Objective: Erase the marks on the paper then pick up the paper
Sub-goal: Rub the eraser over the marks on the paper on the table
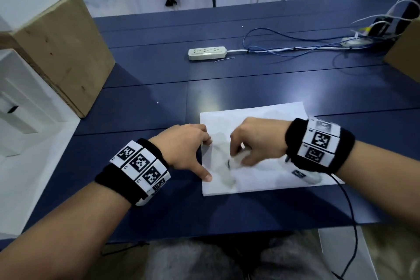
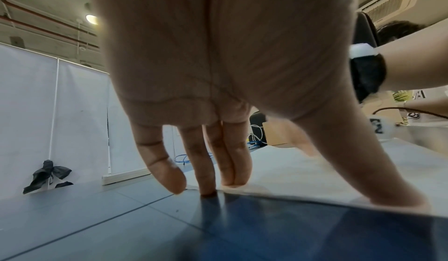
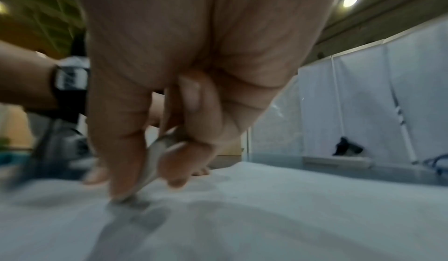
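A white sheet of paper point(image 1: 268, 143) lies flat on the dark blue table point(image 1: 147, 102), with grey smudged marks point(image 1: 223, 175) near its left side. My left hand point(image 1: 191, 148) is spread over the paper's left edge point(image 2: 290, 198), thumb and straight fingertips point(image 2: 208, 190) pressing down along it. My right hand point(image 1: 247, 143) is blurred over the smudged area; its fingers pinch a small whitish eraser point(image 3: 155, 156) whose tip touches the paper point(image 3: 266, 217). The eraser point(image 1: 236, 161) shows only partly under the fingers in the head view.
A cardboard box point(image 1: 61, 52) stands at the left, another at the far right edge point(image 1: 404, 52). A white power strip point(image 1: 206, 52) with blue and white cables point(image 1: 295, 45) lies at the back. A black cord point(image 1: 350, 211) trails from my right wristband off the table's front.
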The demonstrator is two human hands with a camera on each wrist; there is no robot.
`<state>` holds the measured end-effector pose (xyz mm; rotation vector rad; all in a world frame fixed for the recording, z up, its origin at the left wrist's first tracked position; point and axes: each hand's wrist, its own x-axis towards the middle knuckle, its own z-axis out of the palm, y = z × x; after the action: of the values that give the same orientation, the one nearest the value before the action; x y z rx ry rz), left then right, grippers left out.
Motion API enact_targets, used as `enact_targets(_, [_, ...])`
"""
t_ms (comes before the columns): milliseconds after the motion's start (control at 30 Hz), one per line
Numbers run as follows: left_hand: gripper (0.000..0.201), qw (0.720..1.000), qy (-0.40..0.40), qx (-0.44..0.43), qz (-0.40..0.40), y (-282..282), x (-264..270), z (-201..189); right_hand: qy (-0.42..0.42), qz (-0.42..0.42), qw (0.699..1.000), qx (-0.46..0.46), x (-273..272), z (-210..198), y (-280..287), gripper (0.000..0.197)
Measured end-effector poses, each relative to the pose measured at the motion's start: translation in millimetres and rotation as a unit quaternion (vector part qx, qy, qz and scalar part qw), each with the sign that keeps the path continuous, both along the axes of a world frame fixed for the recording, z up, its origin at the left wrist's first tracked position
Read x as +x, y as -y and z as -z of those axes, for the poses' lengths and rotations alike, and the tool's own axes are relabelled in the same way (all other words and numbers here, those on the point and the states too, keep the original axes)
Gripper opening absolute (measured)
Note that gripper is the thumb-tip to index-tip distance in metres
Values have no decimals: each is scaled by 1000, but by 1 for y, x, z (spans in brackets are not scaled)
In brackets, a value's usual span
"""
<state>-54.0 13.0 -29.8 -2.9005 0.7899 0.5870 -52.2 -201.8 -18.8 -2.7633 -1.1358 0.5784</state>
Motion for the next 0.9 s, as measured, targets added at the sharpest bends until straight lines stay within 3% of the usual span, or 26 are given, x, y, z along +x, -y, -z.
enact_targets(100, [88,1000,0,1,3,1,0,-1,-53,-35,998,-23,-11,-3,-1,27])
enact_targets(300, [86,1000,1,0,1,3,0,-3,39,84,995,22,23,3,-3,23])
enact_targets(367, [87,1000,1,0,-1,3,0,-3,34,53,998,14,17,4,-1,25])
enact_targets(467, [90,1000,0,2,-3,2,1,-1,-50,-17,998,-21,-10,-1,1,28])
enact_targets(533, [90,1000,-3,2,-2,3,1,-1,-75,-17,997,-21,-13,-1,2,30])
enact_targets(733, [87,1000,-4,0,-2,4,-1,-3,47,88,995,18,24,3,7,23])
enact_targets(800, [88,1000,-3,1,-4,4,0,-4,53,57,997,7,17,4,7,24])
enact_targets(900, [90,1000,-4,7,-4,4,1,-3,-34,-19,999,-13,-11,-2,5,27])
